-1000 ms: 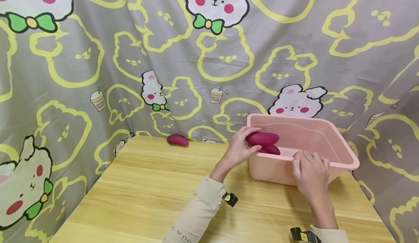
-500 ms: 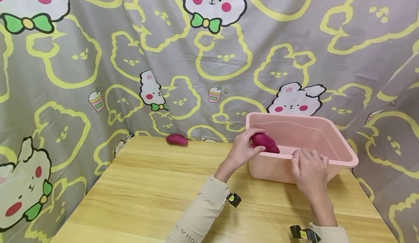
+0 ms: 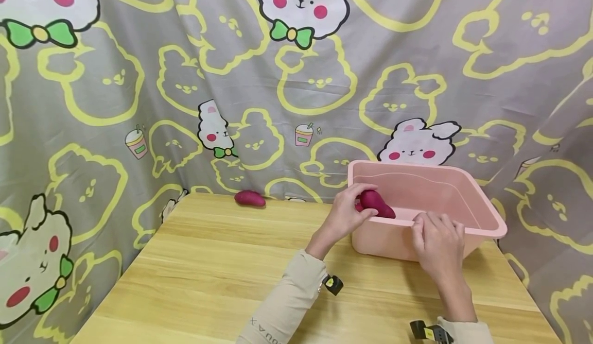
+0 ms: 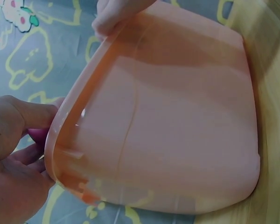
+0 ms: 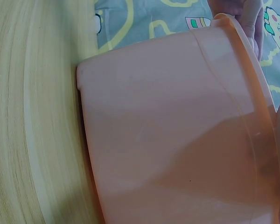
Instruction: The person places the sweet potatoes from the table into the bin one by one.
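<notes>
In the head view my left hand [image 3: 344, 211] reaches over the near left corner of a pink plastic bin [image 3: 389, 241]. Its fingers and thumb hold a purple sweet potato [image 3: 370, 198] just inside the rim. Below, overlapping it, a second sweet potato [image 3: 386, 212] lies in the bin. From the left wrist only a sliver of purple [image 4: 37, 135] shows between thumb and fingers. My right hand [image 3: 439, 241] grips the bin's front rim, fingers curled over the edge. Another sweet potato [image 3: 250, 198] lies at the table's back edge, left of the bin.
The bin stands at the right rear of a wooden table [image 3: 208, 272]. A grey patterned curtain [image 3: 259, 76] hangs close behind the table and along both sides. Each wrist carries a small black camera, such as the left camera [image 3: 332, 284].
The held sweet potato has turned from lying sideways to pointing more end-on and shifted slightly lower in the bin. The left hand moved a little right; the right hand stayed on the rim.
</notes>
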Action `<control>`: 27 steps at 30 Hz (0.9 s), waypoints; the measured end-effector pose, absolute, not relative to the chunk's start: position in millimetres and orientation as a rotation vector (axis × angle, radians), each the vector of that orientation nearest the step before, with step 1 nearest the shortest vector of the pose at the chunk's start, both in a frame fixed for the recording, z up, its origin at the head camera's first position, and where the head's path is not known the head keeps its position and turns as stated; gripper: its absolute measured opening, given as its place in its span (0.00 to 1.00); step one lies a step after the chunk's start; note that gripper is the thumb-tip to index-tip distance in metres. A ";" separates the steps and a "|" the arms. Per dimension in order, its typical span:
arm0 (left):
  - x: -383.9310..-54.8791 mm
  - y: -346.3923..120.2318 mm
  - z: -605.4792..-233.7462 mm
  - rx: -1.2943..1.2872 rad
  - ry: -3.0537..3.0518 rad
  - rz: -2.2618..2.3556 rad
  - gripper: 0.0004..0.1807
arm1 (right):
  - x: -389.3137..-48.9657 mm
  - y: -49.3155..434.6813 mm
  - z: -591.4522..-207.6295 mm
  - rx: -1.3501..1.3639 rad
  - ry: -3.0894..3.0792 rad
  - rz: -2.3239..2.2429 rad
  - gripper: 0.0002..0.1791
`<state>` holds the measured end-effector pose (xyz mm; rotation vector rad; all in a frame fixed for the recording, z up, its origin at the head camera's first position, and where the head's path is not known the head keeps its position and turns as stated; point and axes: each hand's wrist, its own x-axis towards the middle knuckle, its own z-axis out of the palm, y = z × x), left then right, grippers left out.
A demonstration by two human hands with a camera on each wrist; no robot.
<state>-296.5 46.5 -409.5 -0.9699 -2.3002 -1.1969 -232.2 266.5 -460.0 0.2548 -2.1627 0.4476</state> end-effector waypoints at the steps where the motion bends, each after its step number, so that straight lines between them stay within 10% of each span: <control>1: -296.3 46.7 -409.6 -0.974 -2.298 -1.210 0.28 | -232.1 266.4 -460.0 0.255 -2.161 0.447 0.15; 27: -300.4 18.9 -420.8 -0.953 -2.095 -1.343 0.20 | -230.9 264.8 -460.0 0.237 -2.178 0.453 0.15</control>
